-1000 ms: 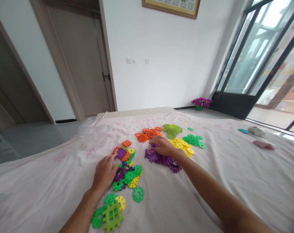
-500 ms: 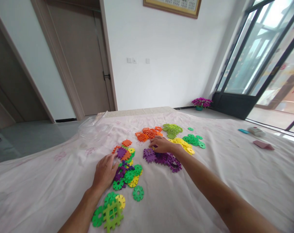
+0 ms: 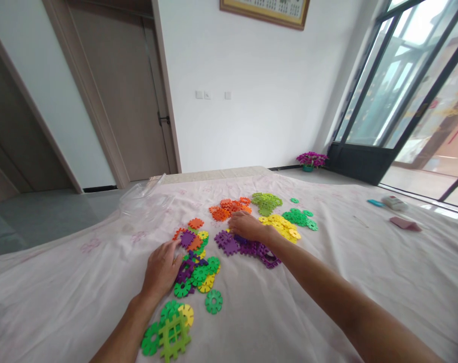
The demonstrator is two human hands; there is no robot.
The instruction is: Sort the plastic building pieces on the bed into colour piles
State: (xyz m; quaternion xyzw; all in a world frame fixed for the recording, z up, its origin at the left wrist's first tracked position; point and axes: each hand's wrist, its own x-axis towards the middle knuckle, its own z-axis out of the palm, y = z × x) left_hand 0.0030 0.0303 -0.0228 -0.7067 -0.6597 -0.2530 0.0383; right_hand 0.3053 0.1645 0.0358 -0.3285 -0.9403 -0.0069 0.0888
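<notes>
Flat plastic snowflake pieces lie sorted by colour on a pale pink sheet (image 3: 81, 297). My right hand (image 3: 246, 226) rests palm down on the purple pile (image 3: 247, 246), its fingers curled over the pieces near the orange pile (image 3: 229, 208). My left hand (image 3: 161, 269) lies flat with fingers spread at the left edge of a mixed pile (image 3: 196, 259) of purple, green, yellow and orange pieces. Further back sit a lime pile (image 3: 267, 201), a yellow pile (image 3: 281, 226) and a green pile (image 3: 299, 217). A lime grid piece (image 3: 173, 334) with green and yellow discs lies near my left forearm.
A clear plastic bag (image 3: 147, 199) lies at the sheet's far left edge. Small items, a pink card (image 3: 404, 223) and a white object (image 3: 393, 202), sit at the far right. Beyond are a door, a white wall, a flower pot (image 3: 312, 160) and glass sliding doors.
My right hand slid a little left along the purple pile, spreading pieces leftward. My left hand stayed put. The camera shifted slightly.
</notes>
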